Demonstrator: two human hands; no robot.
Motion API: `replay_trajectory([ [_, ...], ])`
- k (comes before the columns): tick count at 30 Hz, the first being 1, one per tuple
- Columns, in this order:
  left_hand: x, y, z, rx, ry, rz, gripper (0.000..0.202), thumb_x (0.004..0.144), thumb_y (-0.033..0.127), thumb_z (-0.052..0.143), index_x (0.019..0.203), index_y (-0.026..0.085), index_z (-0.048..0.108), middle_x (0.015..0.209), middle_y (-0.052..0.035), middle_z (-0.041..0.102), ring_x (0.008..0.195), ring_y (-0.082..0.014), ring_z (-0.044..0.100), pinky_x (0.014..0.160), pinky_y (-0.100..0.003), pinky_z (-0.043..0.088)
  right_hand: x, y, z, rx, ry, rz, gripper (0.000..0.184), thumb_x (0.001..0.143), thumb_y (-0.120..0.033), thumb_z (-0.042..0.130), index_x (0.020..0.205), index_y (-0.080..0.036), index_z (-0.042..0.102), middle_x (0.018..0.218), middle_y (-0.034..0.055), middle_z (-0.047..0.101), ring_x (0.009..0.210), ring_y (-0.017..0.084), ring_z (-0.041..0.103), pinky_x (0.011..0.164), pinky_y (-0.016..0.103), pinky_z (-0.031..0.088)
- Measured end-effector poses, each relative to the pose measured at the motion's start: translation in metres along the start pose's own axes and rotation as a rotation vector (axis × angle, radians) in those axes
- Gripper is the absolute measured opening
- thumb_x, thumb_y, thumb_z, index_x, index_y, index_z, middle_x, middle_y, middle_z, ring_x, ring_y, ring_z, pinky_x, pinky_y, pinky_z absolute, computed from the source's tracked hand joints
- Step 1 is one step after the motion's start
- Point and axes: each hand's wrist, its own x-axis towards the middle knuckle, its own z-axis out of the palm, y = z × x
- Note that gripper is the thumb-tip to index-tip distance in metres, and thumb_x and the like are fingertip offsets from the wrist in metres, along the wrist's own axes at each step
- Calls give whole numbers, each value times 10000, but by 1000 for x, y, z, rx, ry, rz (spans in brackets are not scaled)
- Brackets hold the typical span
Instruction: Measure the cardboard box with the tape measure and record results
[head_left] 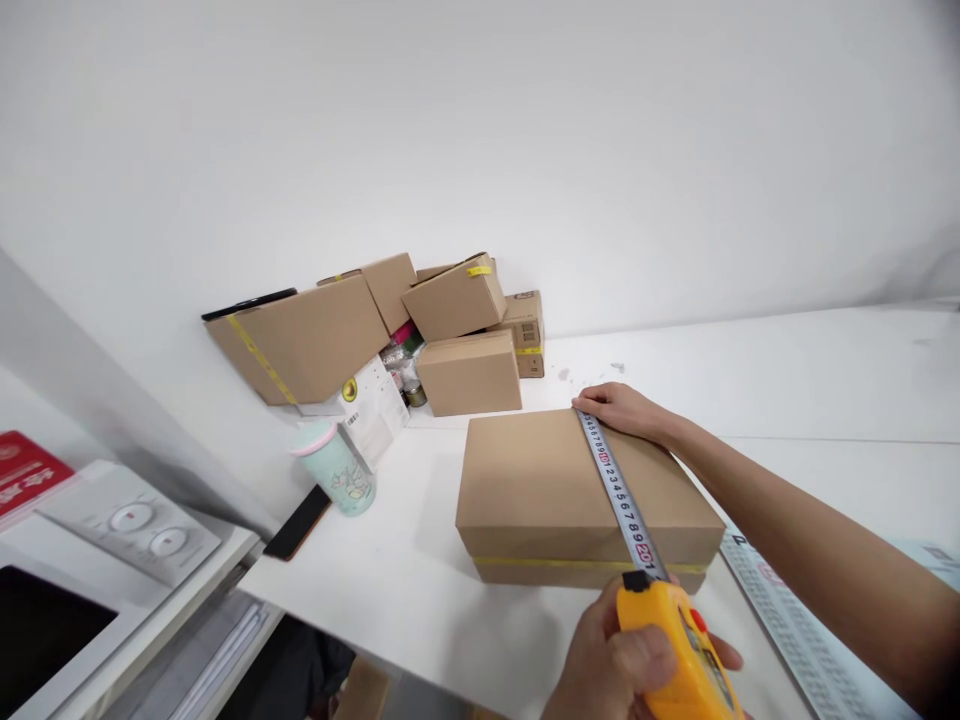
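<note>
A closed brown cardboard box (532,470) lies on the white table in front of me, with a yellow strip along its near side. My left hand (600,660) grips a yellow tape measure (679,640) by its case, just off the box's near edge. From it the metal blade (619,490) runs out across the box top, slightly slanted, with the red 20 mark near the case. At the far edge, my right hand (619,408) pinches the blade's end against the box; its fingertips are partly hidden.
Several cardboard boxes (469,372) are stacked against the wall. A mint tumbler (341,470) stands left, beside a dark flat object (298,522). On the right lies a printed sheet or mat (795,620). A white appliance with two knobs (135,525) is at lower left.
</note>
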Motion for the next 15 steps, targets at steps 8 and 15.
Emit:
replay_trajectory([
  [8, -20, 18, 11, 167, 83, 18, 624, 536, 496, 918, 1011, 184, 661, 965, -78, 680, 707, -198, 657, 594, -342, 571, -1, -4, 0, -93, 11, 84, 753, 935, -769, 241, 980, -218, 751, 1149, 150, 745, 1034, 361, 669, 871, 426, 484],
  [15, -61, 30, -27, 422, 647, 474, 883, 542, 628, 898, 1264, 246, 563, 1018, -89, 673, 819, -261, 677, 744, -370, 586, 4, -3, 1, -183, -80, 56, 709, 839, -849, 412, 971, -247, 764, 1129, 133, 761, 1048, 391, 664, 904, 478, 450],
])
